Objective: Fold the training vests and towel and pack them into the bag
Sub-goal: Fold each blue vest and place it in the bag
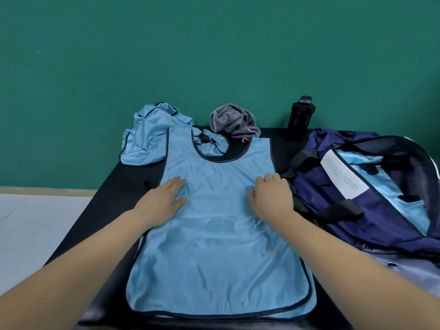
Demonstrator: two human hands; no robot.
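Presently: smoothing step. Vest (214, 234) flat on counter (109, 201), frame centre. Left hand (164, 201) presses it, fingers (177, 184) straight; right hand (271, 196) on it, knuckles bent, pinch unclear. Next, judged: fold sides inward. Bag (381, 225) open, right; towel (233, 122) bunched, upper centre

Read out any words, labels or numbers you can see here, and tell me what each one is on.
White label on the navy bag: several lines of small print, too blurred to read.
Black bottle, spread vest, towel: no text visible.
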